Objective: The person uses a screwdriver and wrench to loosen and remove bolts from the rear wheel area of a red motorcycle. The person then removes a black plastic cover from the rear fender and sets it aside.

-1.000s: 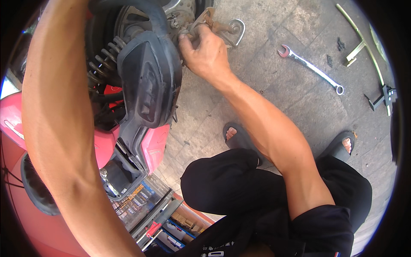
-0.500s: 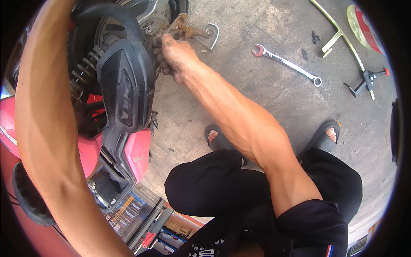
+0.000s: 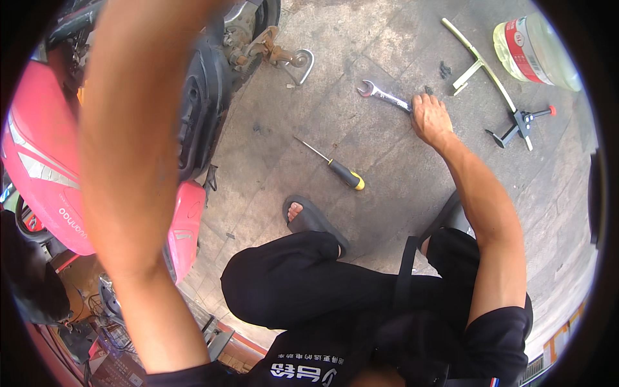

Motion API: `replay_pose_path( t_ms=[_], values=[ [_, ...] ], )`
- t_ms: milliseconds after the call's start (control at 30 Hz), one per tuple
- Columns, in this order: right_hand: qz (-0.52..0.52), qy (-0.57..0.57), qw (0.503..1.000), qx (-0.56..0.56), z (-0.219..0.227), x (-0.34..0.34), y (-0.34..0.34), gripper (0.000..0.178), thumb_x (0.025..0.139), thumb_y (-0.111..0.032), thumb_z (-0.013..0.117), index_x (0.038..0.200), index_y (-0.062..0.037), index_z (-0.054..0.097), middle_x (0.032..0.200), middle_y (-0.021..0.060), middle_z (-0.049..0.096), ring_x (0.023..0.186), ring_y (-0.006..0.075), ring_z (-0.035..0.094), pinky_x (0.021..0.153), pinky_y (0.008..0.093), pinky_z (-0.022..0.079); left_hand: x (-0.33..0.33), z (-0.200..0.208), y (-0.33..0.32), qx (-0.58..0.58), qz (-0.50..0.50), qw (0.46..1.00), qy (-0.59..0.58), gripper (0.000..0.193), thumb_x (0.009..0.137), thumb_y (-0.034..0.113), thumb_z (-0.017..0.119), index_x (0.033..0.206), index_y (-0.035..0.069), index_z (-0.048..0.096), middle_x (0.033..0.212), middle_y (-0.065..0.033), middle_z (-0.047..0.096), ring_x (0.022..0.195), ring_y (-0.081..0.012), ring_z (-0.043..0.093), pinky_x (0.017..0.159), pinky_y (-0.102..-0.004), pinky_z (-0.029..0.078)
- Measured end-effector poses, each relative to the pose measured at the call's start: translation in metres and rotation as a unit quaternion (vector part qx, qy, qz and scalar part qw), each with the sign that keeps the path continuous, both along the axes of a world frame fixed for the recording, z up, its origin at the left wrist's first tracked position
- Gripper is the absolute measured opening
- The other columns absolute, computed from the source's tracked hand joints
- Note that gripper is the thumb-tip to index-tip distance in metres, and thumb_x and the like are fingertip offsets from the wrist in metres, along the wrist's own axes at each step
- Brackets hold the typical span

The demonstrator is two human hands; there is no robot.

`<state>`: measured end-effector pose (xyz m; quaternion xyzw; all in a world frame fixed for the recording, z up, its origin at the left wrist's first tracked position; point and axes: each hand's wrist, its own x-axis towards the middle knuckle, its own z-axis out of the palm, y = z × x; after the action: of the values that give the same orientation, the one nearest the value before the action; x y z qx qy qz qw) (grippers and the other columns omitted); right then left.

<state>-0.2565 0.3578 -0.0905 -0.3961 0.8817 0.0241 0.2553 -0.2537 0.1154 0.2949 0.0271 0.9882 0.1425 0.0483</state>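
Note:
My right hand [image 3: 431,119] is closed around the far half of a chrome combination wrench [image 3: 391,97] lying on the paved floor. The wrench's open-end jaw points left, and its ring end is hidden under my fingers. My left forearm [image 3: 132,161] rises across the pink scooter [image 3: 48,158] and leaves the picture at the top, so my left hand is out of sight. At the scooter's rear wheel, a rusty bracket with a bent metal loop [image 3: 303,66] sticks out. A screwdriver [image 3: 347,174] with a black and yellow handle lies nearer to me.
To the right lies a pale bar tool [image 3: 493,71] with black clamp parts and a red tip. Beyond it stands a clear plastic jug [image 3: 548,55] with a red label. Small dark scraps [image 3: 445,69] lie nearby. My sandalled feet [image 3: 313,219] rest on the floor.
My right hand has left the bracket by the wheel and moved right onto the wrench. The screwdriver now shows where my right forearm was. My left forearm has shifted right.

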Motion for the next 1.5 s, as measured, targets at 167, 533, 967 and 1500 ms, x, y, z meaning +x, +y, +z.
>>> replay_pose_path(
  t_ms=[167,533,967,1500],
  values=[
    [-0.008,-0.031,0.999,0.004,0.019,-0.015,-0.020,0.021,0.092,-0.010,0.043,0.108,0.0016,0.050,0.102,0.0223,0.061,0.087,0.0345,0.066,0.079,0.0428,0.055,0.125,-0.112,0.018,0.219,-0.088,0.972,-0.018,0.039,0.075,0.021,0.078,0.106,0.002,0.066,0.099,-0.0154,0.068,0.091,-0.0321,0.067,0.081,-0.0368,0.054],
    [0.352,-0.006,0.874,-0.334,0.239,-0.131,-0.164,0.018,0.082,-0.003,0.057,0.097,-0.0020,0.066,0.083,0.0178,0.067,0.079,0.0315,0.065,0.071,0.0392,0.051,0.171,-0.226,-0.034,0.535,0.408,0.740,-0.006,0.027,0.094,0.021,0.061,0.110,-0.001,0.060,0.100,-0.0101,0.067,0.082,-0.0177,0.065,0.072,-0.0299,0.051],
    [0.463,0.147,0.841,-0.239,0.282,-0.125,-0.249,0.028,0.079,-0.009,0.057,0.102,-0.0099,0.072,0.090,0.0146,0.071,0.088,0.0311,0.066,0.077,0.0398,0.052,0.154,-0.238,-0.065,0.685,0.494,0.512,0.153,0.040,0.101,0.032,0.045,0.122,0.000,0.055,0.120,-0.0154,0.062,0.098,-0.0280,0.064,0.083,-0.0367,0.052],
    [0.441,0.081,0.845,-0.291,0.247,-0.135,-0.272,0.017,0.072,-0.004,0.063,0.087,-0.0016,0.070,0.083,0.0177,0.069,0.078,0.0318,0.066,0.070,0.0391,0.051,0.144,-0.236,-0.088,0.618,0.515,0.579,0.135,0.037,0.103,0.033,0.042,0.118,0.002,0.053,0.116,-0.0197,0.064,0.098,-0.0263,0.066,0.081,-0.0348,0.054]
  ],
)
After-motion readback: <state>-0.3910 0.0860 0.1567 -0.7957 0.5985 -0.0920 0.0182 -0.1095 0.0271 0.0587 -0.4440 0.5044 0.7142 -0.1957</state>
